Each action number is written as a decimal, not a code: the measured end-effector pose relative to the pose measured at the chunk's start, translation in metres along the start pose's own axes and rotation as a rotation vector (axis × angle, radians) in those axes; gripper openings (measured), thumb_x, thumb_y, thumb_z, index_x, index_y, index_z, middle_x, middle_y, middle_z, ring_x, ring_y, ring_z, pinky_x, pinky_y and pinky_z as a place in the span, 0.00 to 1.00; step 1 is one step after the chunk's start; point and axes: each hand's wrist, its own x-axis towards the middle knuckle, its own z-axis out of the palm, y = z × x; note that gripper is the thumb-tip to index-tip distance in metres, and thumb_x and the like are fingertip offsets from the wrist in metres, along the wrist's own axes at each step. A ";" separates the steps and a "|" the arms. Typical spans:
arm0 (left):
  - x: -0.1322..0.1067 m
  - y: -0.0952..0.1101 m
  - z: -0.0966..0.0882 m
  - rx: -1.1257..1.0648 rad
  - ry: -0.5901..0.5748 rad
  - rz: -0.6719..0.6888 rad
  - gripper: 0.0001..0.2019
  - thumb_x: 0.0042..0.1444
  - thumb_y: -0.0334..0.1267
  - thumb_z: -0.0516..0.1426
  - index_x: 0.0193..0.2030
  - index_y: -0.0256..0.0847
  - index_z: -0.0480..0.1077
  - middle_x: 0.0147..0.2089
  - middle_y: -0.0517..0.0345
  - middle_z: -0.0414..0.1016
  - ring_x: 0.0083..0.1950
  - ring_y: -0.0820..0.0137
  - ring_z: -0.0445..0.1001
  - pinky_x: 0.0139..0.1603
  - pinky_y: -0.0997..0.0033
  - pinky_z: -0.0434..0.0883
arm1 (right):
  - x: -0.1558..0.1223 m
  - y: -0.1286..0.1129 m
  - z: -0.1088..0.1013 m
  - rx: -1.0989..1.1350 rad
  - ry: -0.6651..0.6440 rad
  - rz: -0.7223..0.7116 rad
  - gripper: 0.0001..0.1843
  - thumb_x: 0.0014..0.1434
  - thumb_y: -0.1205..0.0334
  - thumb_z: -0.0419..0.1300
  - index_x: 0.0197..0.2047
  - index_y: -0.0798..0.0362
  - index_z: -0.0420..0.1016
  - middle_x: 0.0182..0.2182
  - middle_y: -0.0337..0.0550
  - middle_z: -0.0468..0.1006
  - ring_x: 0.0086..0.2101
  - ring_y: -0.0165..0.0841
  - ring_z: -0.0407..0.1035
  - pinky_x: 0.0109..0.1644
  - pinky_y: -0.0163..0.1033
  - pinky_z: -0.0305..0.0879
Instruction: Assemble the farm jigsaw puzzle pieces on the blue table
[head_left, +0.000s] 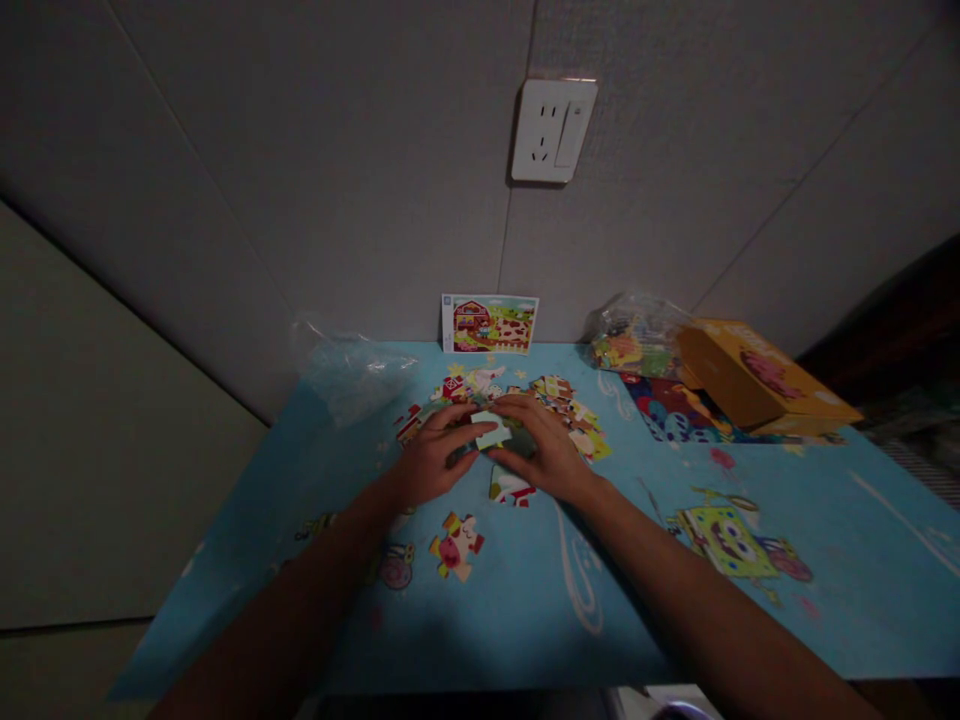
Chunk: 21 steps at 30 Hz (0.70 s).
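Observation:
Between my two hands is a pale green jigsaw puzzle piece (pixel 491 430), held just above the table. My left hand (pixel 435 455) pinches its left side with thumb and fingers. On the right, my right hand (pixel 546 448) has its fingers curled round the piece's other edge. Under my right thumb lies a puzzle section (pixel 511 487) with red and white on it. Nearer to me rests a puzzle piece with a cow's face (pixel 456 546). Loose puzzle pieces (pixel 559 392) are heaped behind my hands, partly hidden by them.
A farm picture card (pixel 490 324) leans on the wall below a socket (pixel 555 130). Clear plastic wrap (pixel 360 375) lies at the left. At the right are a bag of pieces (pixel 634 340), an orange box (pixel 765 375) and a colourful sheet (pixel 652 410) on the blue table (pixel 525 620).

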 end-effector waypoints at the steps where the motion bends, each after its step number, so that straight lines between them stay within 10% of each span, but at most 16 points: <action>1: 0.000 0.000 0.000 0.004 0.013 0.004 0.19 0.62 0.35 0.54 0.59 0.47 0.70 0.65 0.49 0.63 0.65 0.62 0.64 0.65 0.59 0.65 | 0.000 0.000 0.001 -0.002 0.001 -0.001 0.28 0.61 0.51 0.60 0.62 0.48 0.61 0.56 0.52 0.70 0.58 0.43 0.64 0.61 0.52 0.62; 9: 0.003 -0.011 0.001 0.169 0.163 -0.233 0.21 0.59 0.35 0.55 0.60 0.45 0.70 0.58 0.50 0.73 0.65 0.61 0.63 0.64 0.58 0.64 | -0.001 0.014 -0.009 -0.243 0.086 0.171 0.30 0.59 0.50 0.61 0.61 0.51 0.64 0.54 0.54 0.71 0.55 0.47 0.63 0.61 0.55 0.59; 13: 0.001 -0.022 0.006 0.357 0.112 -0.458 0.22 0.57 0.41 0.58 0.59 0.43 0.71 0.63 0.44 0.69 0.66 0.46 0.61 0.63 0.42 0.60 | -0.008 0.030 -0.013 -0.452 0.100 0.389 0.28 0.60 0.50 0.59 0.60 0.54 0.68 0.57 0.58 0.68 0.57 0.51 0.60 0.60 0.60 0.57; 21: -0.003 -0.017 0.010 0.435 -0.018 -0.504 0.32 0.58 0.53 0.57 0.67 0.44 0.62 0.73 0.39 0.50 0.71 0.41 0.50 0.63 0.34 0.54 | -0.017 0.024 0.006 -0.529 -0.214 0.335 0.32 0.66 0.44 0.50 0.67 0.52 0.60 0.69 0.61 0.50 0.68 0.58 0.38 0.62 0.74 0.43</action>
